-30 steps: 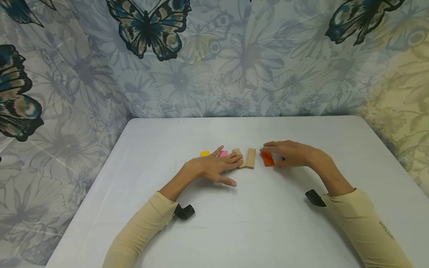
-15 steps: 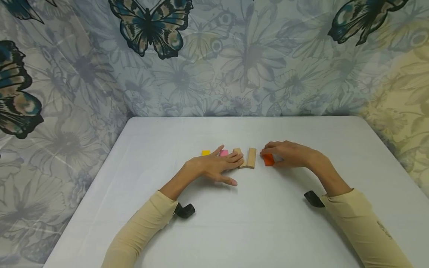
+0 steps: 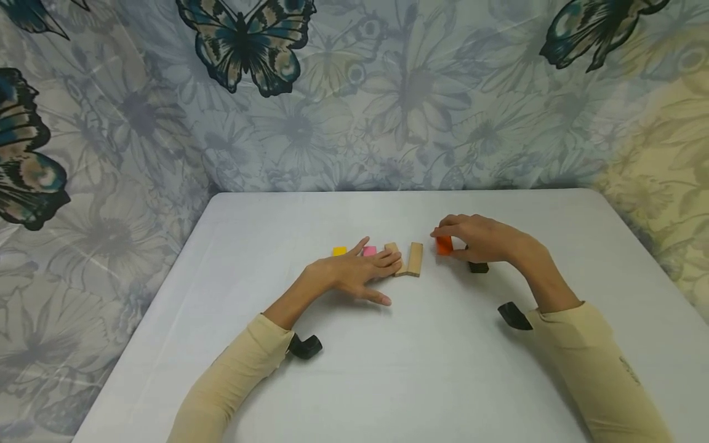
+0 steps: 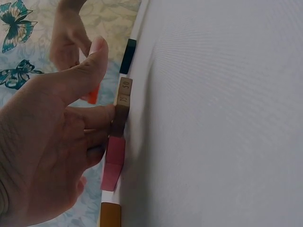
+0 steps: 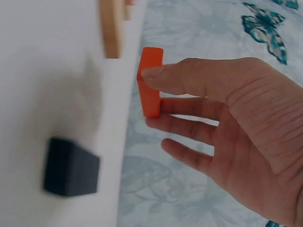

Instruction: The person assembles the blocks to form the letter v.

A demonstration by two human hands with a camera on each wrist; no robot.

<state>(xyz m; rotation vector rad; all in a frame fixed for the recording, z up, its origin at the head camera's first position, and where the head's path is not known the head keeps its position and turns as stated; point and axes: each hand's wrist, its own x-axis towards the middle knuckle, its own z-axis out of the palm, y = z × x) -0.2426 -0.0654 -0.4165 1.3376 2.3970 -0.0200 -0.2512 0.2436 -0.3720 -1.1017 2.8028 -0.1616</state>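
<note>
My right hand [image 3: 490, 239] pinches an orange block [image 3: 444, 247] between thumb and fingers; in the right wrist view this block [image 5: 150, 97] stands clear of the tabletop. My left hand [image 3: 354, 274] lies spread, palm down, across the row. Its fingertips rest at a plain wooden block [image 3: 391, 248], beside a second wooden block [image 3: 415, 260]. The near ends [image 4: 124, 90] carry printed numbers, one reading 50. Partly hidden behind the left hand are a pink block [image 3: 369, 251] and a yellow block [image 3: 340, 251]. A black block [image 3: 479, 268] sits just below the right hand.
All this is on a white-covered table [image 3: 432, 381] backed by a floral, butterfly-print cloth [image 3: 410, 98]. A black wrist mount [image 3: 306, 347] sticks out by the left sleeve, and another black mount [image 3: 515, 316] by the right one.
The right hand has raised the orange block and moved it slightly toward the far side, uncovering the black block. The left hand has stayed in place.
</note>
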